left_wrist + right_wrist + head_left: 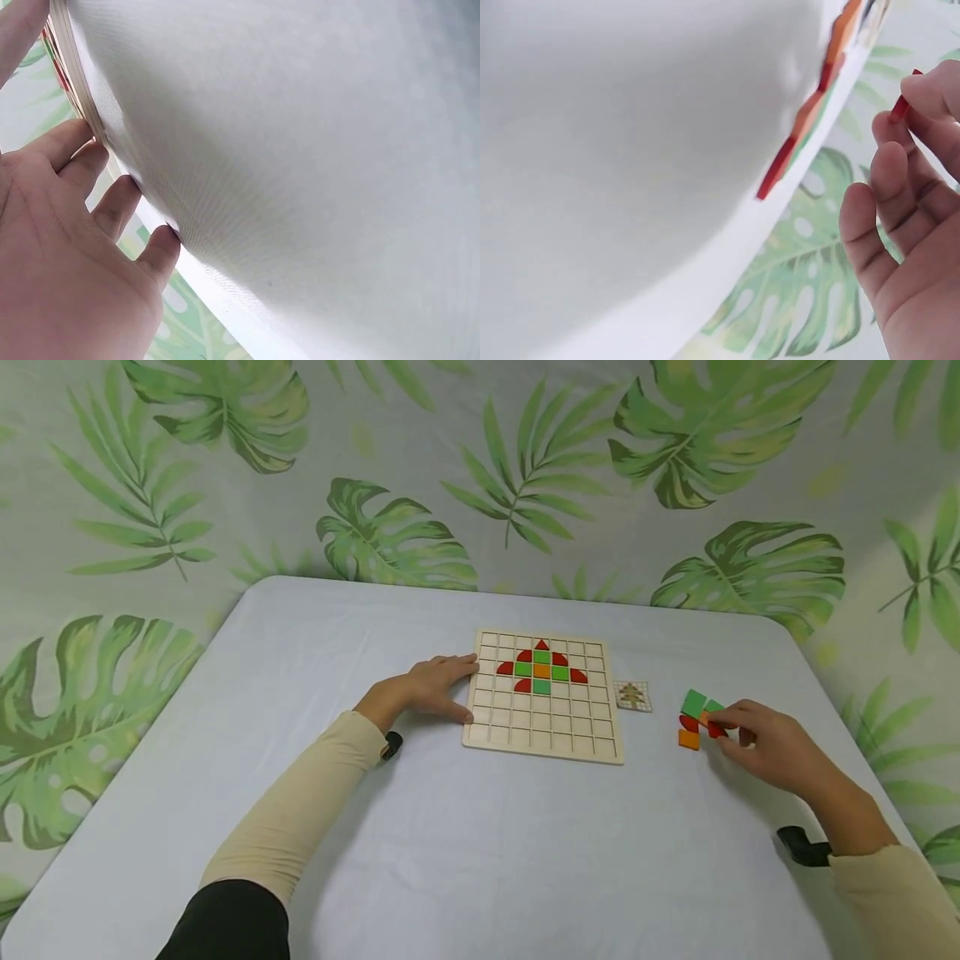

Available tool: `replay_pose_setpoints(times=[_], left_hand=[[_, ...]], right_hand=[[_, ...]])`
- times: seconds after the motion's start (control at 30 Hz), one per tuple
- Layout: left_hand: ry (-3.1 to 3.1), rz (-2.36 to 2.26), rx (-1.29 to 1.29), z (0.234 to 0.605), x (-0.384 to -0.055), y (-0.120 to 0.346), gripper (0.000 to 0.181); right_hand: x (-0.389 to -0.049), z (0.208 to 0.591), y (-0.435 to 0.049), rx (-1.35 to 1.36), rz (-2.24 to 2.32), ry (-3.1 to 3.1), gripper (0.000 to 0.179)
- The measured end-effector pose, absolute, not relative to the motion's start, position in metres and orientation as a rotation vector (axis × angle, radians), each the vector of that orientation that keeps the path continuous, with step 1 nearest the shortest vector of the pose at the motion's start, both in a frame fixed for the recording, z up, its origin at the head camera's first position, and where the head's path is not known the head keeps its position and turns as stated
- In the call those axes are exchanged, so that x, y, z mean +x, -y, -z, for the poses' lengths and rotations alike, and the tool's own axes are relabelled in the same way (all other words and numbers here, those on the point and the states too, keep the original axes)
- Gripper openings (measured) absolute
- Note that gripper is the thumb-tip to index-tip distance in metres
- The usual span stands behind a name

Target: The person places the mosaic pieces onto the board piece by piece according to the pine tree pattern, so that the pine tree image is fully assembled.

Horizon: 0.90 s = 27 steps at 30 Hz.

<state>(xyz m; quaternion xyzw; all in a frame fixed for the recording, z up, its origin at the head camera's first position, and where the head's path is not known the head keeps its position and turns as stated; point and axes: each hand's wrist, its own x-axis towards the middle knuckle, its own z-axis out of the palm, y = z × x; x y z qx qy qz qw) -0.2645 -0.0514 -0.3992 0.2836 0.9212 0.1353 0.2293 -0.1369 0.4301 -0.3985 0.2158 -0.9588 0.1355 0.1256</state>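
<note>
A wooden grid board (pixel 543 722) lies on the table, with red, green and orange tiles set in its upper half. At its left edge is my left hand (pixel 435 683), thumb and fingers spread and fingertips right at the rim; the left wrist view shows the same fingers (pixel 116 206) extended. My right hand (pixel 768 747) is over the loose tiles to the right of the board. Between its thumb and finger it pinches a small red tile (pixel 901 107). Under and beside that hand lie a green tile (pixel 693 703), an orange tile (pixel 688 739) and some red ones.
A small pattern card (pixel 633 696) with a brown tree on a grid sits against the board's right side. White cloth covers the table (pixel 480 852). Behind it hangs a leaf-printed backdrop (pixel 420 443).
</note>
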Motion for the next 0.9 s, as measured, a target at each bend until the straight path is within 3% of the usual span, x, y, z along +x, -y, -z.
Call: replay_pose_setpoints(times=[0.33,0.9], left_hand=[[-2.529,-0.374,0.764,0.398,-0.264,0.051,0.092],[-2.543,-0.38,0.768,0.4,-0.265,0.051,0.093]], right_hand=[[-0.154,0.389,-0.395,0.691,-0.421,2.843,0.03],[-0.213,0.382,-0.296,0.816,-0.468,3.052,0.028]])
